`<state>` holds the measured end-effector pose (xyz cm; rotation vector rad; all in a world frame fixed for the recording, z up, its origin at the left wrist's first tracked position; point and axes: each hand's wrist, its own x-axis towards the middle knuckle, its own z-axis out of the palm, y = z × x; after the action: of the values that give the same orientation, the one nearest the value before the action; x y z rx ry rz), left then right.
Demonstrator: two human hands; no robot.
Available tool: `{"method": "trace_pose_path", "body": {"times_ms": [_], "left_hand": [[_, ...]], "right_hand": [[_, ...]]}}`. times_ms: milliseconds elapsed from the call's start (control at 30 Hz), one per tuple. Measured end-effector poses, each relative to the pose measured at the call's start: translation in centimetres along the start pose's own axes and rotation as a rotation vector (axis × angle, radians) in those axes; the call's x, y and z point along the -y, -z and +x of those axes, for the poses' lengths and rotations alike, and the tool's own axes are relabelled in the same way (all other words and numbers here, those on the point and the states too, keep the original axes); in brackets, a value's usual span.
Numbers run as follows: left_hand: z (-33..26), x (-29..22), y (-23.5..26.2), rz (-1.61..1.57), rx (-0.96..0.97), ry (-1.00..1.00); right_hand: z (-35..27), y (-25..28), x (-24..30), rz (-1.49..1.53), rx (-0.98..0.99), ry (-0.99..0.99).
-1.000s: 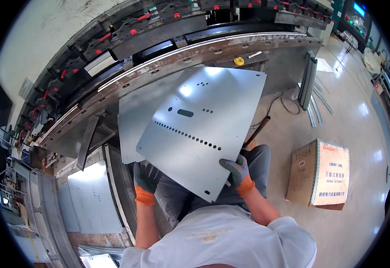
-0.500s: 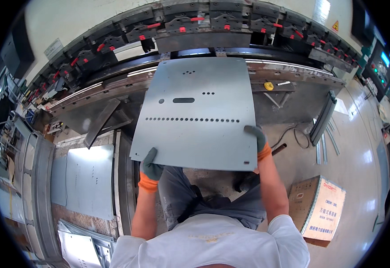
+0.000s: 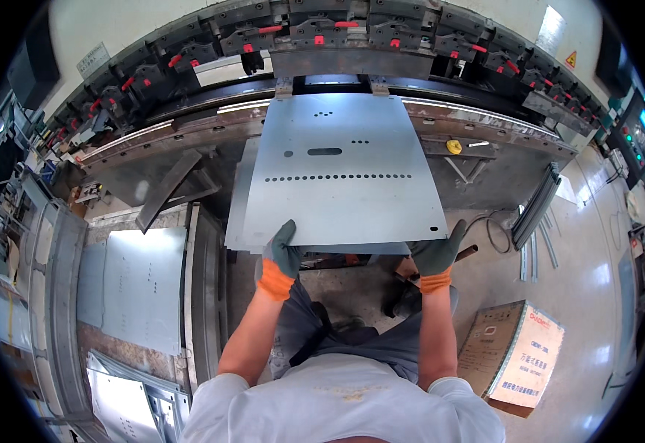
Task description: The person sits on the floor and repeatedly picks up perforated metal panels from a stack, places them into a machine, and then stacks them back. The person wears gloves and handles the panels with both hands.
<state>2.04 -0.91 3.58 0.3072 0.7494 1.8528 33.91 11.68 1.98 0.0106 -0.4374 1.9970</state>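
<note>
A grey sheet-metal panel (image 3: 341, 208) with a row of round holes, a slot and small hole groups lies before me, its far edge at the press brake's bed. My left hand (image 3: 284, 252), in a dark green glove with an orange cuff, grips its near left corner, thumb on top. At the near right corner my right hand (image 3: 438, 252), gloved alike, holds the panel with the thumb up along its side and the fingers beneath. Below the panel, other metal sheets (image 3: 238, 214) stick out at its left and near edges.
The press brake (image 3: 352, 63) with red-handled clamps spans the far side. A yellow tape measure (image 3: 453, 147) lies on a bracket at right. More cut panels (image 3: 145, 288) rest on a bench at left. A cardboard-and-wood box (image 3: 511, 354) stands on the floor at right, beyond it a control panel (image 3: 636, 136).
The panel has shifted right and away from me, uncovering sheets beneath at its left. My left hand moved right and forward; my right hand moved from the panel's side edge to its near corner.
</note>
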Motion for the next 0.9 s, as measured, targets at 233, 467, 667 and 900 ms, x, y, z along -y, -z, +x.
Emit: {"method": "trace_pose_path", "body": {"times_ms": [233, 467, 667, 900], "left_hand": [[0.7, 0.3, 0.8, -0.041, 0.013, 0.055], [1.2, 0.5, 0.9, -0.019, -0.003, 0.082], [1.0, 0.4, 0.7, 0.006, -0.026, 0.107], [0.9, 0.3, 0.4, 0.043, -0.050, 0.097]], "right_hand": [[-0.4, 2.0, 0.3, -0.452, -0.311, 0.194], [-0.2, 4.4, 0.4, -0.557, -0.324, 0.301], [0.3, 1.9, -0.3, -0.413, -0.445, 0.253], [0.4, 3.1, 0.1, -0.416, -0.440, 0.236]]}}
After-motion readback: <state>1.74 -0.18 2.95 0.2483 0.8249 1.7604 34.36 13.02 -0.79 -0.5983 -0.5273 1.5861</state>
